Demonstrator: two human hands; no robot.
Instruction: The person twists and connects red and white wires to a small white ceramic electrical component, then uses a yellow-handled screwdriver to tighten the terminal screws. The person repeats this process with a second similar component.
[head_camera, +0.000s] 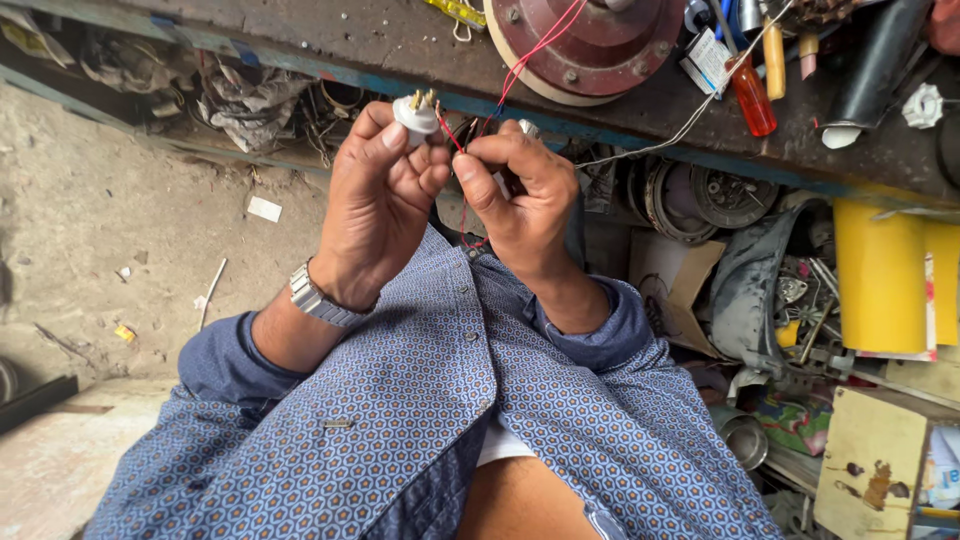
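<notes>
Plug (417, 113) pinched in your left hand (378, 205) fingers; right hand (515, 190) fingers closed on red wire (449, 137) at its pins. Wire looks not yet attached.
</notes>
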